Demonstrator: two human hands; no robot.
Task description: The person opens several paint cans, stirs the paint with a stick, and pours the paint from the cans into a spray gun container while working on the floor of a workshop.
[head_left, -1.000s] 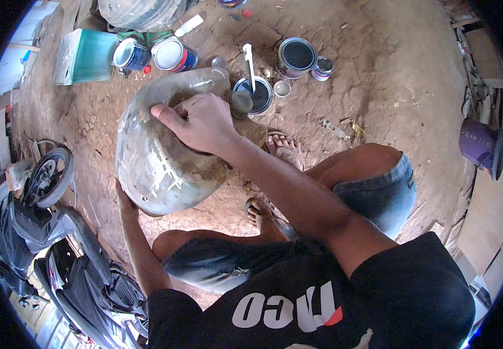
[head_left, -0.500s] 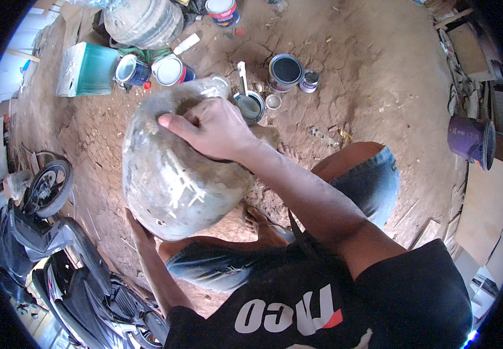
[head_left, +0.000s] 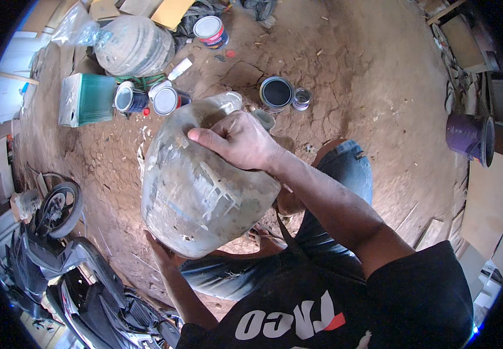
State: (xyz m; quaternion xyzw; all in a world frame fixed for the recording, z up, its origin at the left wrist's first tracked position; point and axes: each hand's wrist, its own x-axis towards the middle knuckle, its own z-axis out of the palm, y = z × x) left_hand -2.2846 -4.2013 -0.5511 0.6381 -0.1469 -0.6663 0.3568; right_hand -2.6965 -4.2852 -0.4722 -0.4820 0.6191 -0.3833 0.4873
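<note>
A large rounded grey shell (head_left: 196,186), patchy with pale streaks and dull filler, is held above my lap. It looks like a motorcycle fuel tank, but I cannot tell for sure. My right hand (head_left: 240,139) grips its upper edge by a recess, thumb lying along the outside and the other fingers curled inward. Under the lower left edge, my left hand (head_left: 165,251) holds it from below, its fingers partly hidden by the shell. Just beyond my right hand, a small open container (head_left: 264,119) shows in part.
Ahead on the dirt floor stand a dark-filled can (head_left: 276,94), a small tin (head_left: 301,99), a lidded can (head_left: 166,101) and an open can (head_left: 128,98). Farther off lies a big plastic water jug (head_left: 141,46). A motorcycle (head_left: 83,273) is at left, a purple bucket (head_left: 469,139) at right.
The shell has shifted right with both hands still on it, and its streaked face shows more fully. It now covers most of the small container with the white stick. My view has shifted slightly.
</note>
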